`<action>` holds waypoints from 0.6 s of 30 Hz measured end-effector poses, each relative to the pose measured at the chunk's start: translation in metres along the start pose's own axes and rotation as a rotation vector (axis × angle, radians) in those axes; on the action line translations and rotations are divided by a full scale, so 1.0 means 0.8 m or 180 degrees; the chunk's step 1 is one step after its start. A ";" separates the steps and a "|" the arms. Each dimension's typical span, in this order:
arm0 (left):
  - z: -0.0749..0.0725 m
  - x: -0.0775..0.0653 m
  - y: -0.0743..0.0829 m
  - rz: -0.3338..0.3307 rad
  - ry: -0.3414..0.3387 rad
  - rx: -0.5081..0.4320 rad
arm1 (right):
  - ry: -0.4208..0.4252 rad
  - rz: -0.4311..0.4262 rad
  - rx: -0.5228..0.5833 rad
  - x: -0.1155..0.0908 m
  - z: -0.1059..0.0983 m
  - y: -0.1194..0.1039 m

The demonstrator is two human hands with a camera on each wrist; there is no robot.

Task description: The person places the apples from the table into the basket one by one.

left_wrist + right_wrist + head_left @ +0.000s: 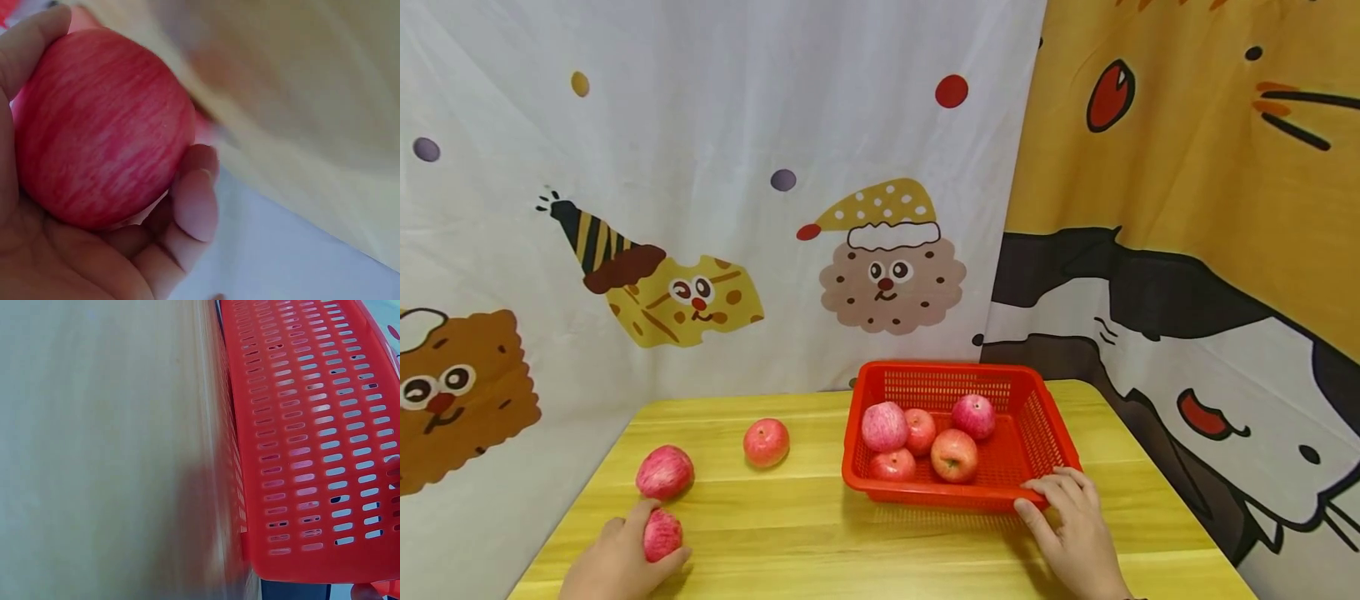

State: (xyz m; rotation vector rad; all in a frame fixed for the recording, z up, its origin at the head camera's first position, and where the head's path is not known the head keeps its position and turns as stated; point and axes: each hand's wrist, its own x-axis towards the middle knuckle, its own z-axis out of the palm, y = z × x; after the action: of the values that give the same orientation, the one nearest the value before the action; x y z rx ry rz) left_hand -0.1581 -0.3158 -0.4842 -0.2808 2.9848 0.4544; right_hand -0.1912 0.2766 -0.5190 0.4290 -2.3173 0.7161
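Note:
At the table's left front, my left hand (617, 554) grips a red streaked apple (662, 536). In the left wrist view the fingers and thumb curl round that apple (106, 128). Just behind it another red apple (665, 472) lies on the table, and a lighter apple (767, 442) sits farther back. My right hand (1075, 525) holds the near right rim of a red plastic basket (940, 493), thumb outside and fingers over the edge. Several apples (954, 456) lie inside the basket, mostly toward its left. The right wrist view shows the slotted basket wall (319, 444) close up.
The basket stands on a yellow wood-grain table (775, 533), right of its middle. A white curtain (700, 125) with cartoon figures hangs behind the table. A yellow, black and white cartoon cloth (1187, 275) hangs along the right side.

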 end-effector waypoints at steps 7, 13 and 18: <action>-0.008 -0.030 0.087 0.0929 0.1113 -0.0522 | -0.0056 -0.0173 0.0095 0.006 0.000 0.001; 0.002 -0.039 0.175 0.1668 0.1491 -0.1059 | -0.0088 -0.0226 0.0142 0.005 -0.001 0.005; 0.015 -0.028 0.260 0.2444 0.1460 -0.1243 | -0.0098 -0.0218 0.0134 0.004 -0.002 0.009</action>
State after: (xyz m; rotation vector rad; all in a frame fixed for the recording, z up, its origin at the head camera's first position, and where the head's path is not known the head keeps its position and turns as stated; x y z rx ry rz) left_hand -0.1763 -0.1134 -0.4332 0.8882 3.3131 1.1824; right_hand -0.1958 0.2829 -0.5184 0.5397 -2.3079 0.7308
